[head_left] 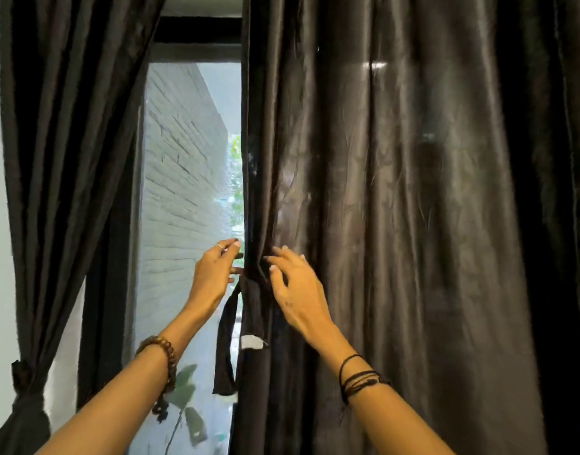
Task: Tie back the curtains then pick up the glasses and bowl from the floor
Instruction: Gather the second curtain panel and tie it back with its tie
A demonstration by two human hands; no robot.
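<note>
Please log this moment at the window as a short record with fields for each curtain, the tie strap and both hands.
left curtain: gathered, tied back low down
right curtain: hanging loose, not tied
tie strap: dangling at the right curtain's inner edge
left hand: at the curtain's edge, fingertips at the fabric; grip unclear
right hand: fingers spread, touching the curtain folds
glasses and bowl: out of view

Dim room, backlit by window [190, 192]

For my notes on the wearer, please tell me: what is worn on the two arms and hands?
Both forearms are bare, with no sleeves. The left wrist carries a brown wooden bead bracelet, and the left hand wears a thin ring. The right hand shows no ring; its wrist has several thin black cord bracelets.
</note>
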